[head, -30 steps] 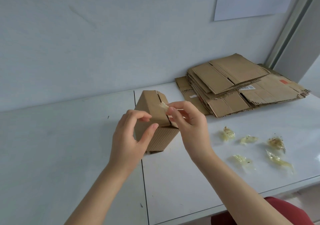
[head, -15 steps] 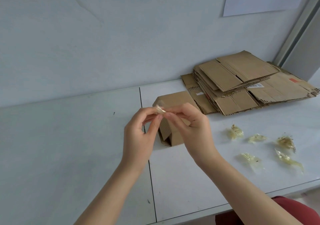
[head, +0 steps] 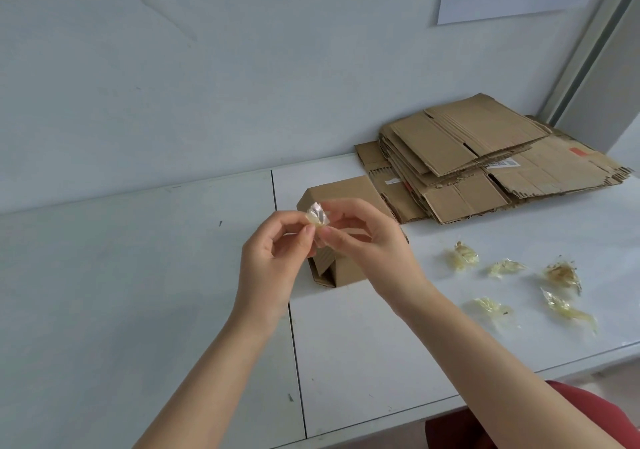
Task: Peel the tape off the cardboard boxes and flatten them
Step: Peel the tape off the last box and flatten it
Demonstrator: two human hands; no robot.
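Note:
A small brown cardboard box [head: 341,192] lies on its side on the white table [head: 138,275], its open end toward me. In front of it, both hands are raised above the table. My left hand [head: 273,265] and my right hand [head: 367,244] pinch a small crumpled piece of clear tape [head: 317,215] between their fingertips. Neither hand touches the box, and the hands hide its middle.
A stack of flattened cardboard boxes [head: 485,161] lies at the back right against the wall. Several crumpled wads of used tape [head: 498,268] are scattered on the table to the right. A seam [head: 294,344] splits the tabletop. The table's front edge runs at lower right.
One second ago my left hand held the box while the right pulled tape off it. The box now lies on the table, and both hands pinch the tape wad.

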